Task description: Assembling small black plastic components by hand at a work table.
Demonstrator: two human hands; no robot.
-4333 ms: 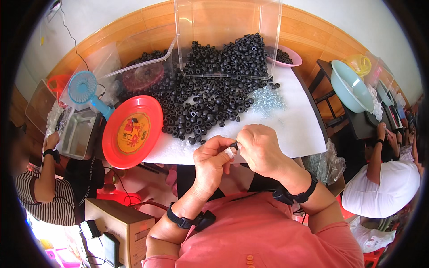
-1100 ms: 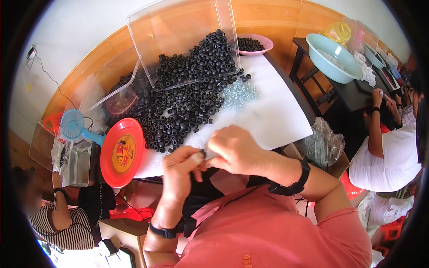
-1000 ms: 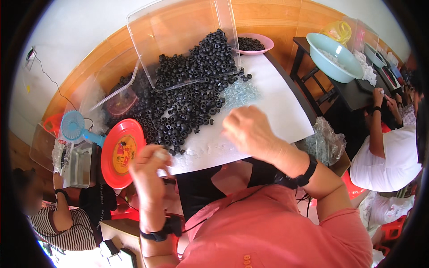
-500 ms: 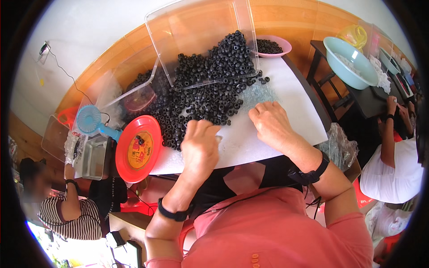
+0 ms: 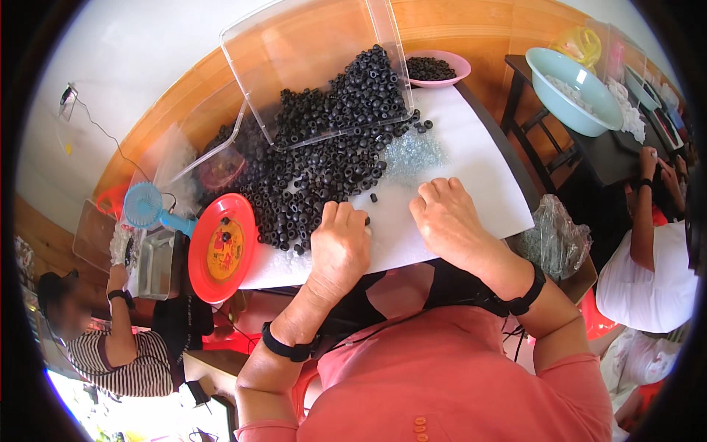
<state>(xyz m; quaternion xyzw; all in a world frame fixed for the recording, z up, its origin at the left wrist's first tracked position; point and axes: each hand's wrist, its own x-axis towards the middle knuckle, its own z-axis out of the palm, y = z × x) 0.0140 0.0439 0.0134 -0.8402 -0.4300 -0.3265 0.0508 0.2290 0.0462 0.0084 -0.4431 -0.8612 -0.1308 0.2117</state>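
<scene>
My left hand (image 5: pixel 340 247) is over the white table sheet at the near edge of a heap of small black hollow plastic pieces (image 5: pixel 324 177). Its fingers are closed, and one black piece (image 5: pixel 367 221) shows at the thumb side, seemingly pinched there. To the right, my right hand (image 5: pixel 451 217) is curled, fingertips pressed together and pointing left; whatever they hold is hidden. Just beyond it lies a patch of tiny clear pieces (image 5: pixel 414 156). A loose black piece (image 5: pixel 374 197) rests on the sheet beyond the gap between my hands.
A clear plastic bin (image 5: pixel 294 51) lies tipped with black pieces spilling out. A red plate (image 5: pixel 199 254) and blue fan (image 5: pixel 143 206) stand left; a pink bowl (image 5: pixel 462 70) is behind. Right are a plastic bag (image 5: pixel 556 239) and a light-blue basin (image 5: pixel 541 81). Co-workers sit both sides.
My left hand has moved right, away from the heap, and a black piece now shows at its thumb. My right hand has come slightly nearer to me. The whole view has shifted a little.
</scene>
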